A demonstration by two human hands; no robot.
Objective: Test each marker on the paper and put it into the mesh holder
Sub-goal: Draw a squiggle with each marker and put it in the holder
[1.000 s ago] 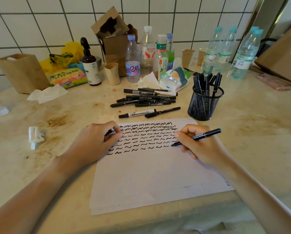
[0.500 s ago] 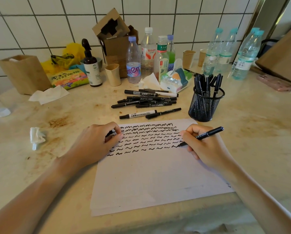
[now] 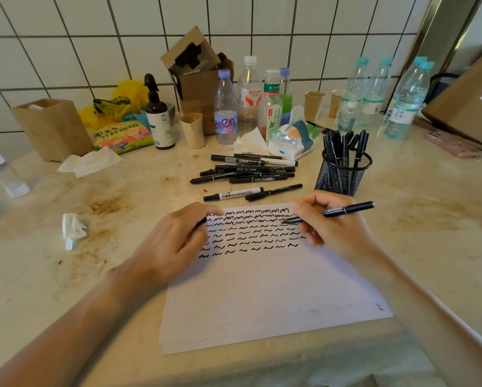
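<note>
A white sheet of paper lies in front of me, its upper part covered with rows of black squiggles. My right hand holds an uncapped black marker like a pen, its tip over the right end of the upper rows. My left hand rests on the paper's upper left corner with fingers curled around a small black piece, seemingly the cap. The black mesh holder stands just beyond my right hand with several markers upright in it. Several loose black markers lie behind the paper.
Water bottles, a tissue pack, paper cups, a cardboard box and a brown pump bottle line the tiled wall. A crumpled tissue lies left of the paper. More bottles and a large carton stand at the far right.
My right hand has lifted the marker from the end of the lowest squiggle row and moved it up and left over the upper rows. My left hand has stayed put.
</note>
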